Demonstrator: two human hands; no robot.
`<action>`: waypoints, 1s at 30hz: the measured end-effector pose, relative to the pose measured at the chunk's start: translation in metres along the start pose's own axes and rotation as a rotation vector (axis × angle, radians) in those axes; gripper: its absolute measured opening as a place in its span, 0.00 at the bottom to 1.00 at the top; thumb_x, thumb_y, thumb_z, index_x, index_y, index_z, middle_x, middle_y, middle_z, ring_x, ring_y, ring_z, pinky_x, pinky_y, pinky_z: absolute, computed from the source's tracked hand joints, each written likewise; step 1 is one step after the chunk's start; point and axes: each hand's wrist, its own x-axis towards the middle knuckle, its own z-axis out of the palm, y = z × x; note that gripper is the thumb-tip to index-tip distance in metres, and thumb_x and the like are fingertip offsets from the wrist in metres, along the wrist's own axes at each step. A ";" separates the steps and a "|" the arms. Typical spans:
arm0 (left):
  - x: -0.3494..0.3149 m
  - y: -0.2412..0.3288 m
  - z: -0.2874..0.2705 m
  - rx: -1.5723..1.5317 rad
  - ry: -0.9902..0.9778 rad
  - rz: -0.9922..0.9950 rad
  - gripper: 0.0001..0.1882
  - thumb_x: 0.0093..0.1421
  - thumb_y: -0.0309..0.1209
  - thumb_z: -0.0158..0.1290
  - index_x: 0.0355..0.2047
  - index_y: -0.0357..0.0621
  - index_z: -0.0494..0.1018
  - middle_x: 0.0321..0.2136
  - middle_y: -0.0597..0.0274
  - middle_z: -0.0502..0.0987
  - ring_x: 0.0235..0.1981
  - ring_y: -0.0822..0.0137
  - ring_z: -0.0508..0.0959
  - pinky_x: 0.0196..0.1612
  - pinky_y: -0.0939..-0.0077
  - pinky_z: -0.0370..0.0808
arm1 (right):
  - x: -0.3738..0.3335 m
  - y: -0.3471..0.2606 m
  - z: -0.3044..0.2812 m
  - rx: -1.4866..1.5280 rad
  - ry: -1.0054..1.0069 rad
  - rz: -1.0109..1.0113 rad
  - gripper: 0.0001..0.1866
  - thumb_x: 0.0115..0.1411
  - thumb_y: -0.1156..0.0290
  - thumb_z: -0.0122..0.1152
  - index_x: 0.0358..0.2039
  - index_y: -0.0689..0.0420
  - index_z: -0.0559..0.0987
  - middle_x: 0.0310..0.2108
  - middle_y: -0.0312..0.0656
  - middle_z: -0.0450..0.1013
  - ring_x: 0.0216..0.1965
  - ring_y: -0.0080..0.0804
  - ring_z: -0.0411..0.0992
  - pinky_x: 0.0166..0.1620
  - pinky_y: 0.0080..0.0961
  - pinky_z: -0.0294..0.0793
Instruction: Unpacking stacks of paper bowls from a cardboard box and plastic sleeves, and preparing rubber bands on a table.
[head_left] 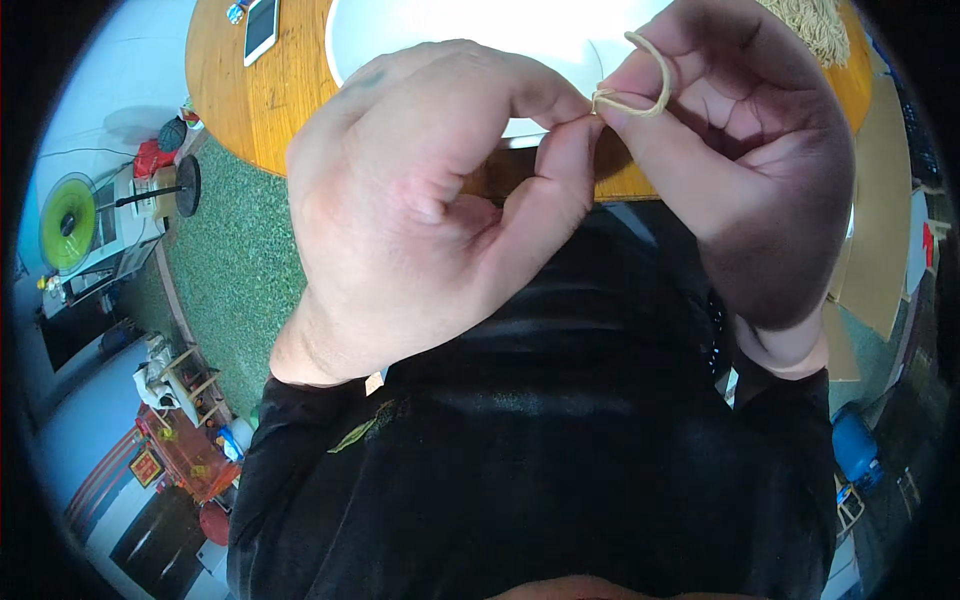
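A thin beige cord (666, 75) is bent into a small loop in front of my chest, with a knot or crossing at its left end. My left hand (420, 190) pinches that end between thumb and index fingertip. The thumb and fingers of my right hand (765, 170) press on the cord beside the same spot, and the loop curves over them. Both hands are raised above the near edge of the round wooden table (235, 110). Whether any cord runs on inside either palm is hidden.
Behind my hands lies a white basin or tray (400, 22) on the table. A phone (262, 32) rests to its left, and a bundle of cream strands (812, 28) to its right. A fan with green blades (68, 222) stands at left; cardboard (875, 220) leans at right.
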 end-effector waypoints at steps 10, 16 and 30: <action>0.002 -0.004 0.004 -0.057 0.053 -0.024 0.07 0.62 0.19 0.67 0.40 0.33 0.82 0.37 0.58 0.86 0.39 0.70 0.84 0.46 0.78 0.78 | -0.003 0.007 -0.009 0.063 0.066 0.022 0.13 0.58 0.88 0.68 0.42 0.66 0.76 0.32 0.44 0.80 0.35 0.22 0.83 0.40 0.19 0.85; 0.002 0.004 0.004 -0.002 0.002 -0.094 0.05 0.63 0.19 0.66 0.39 0.33 0.81 0.36 0.59 0.85 0.39 0.71 0.83 0.46 0.80 0.77 | 0.005 -0.006 -0.001 -0.084 0.100 0.309 0.13 0.59 0.90 0.64 0.42 0.64 0.75 0.33 0.42 0.79 0.32 0.19 0.81 0.37 0.16 0.81; 0.012 0.012 0.002 0.144 -0.063 -0.010 0.05 0.62 0.18 0.64 0.38 0.34 0.81 0.35 0.60 0.85 0.36 0.72 0.84 0.42 0.81 0.77 | 0.003 0.013 -0.013 -0.022 -0.005 -0.061 0.14 0.59 0.91 0.64 0.44 0.64 0.76 0.36 0.44 0.81 0.37 0.21 0.83 0.38 0.18 0.82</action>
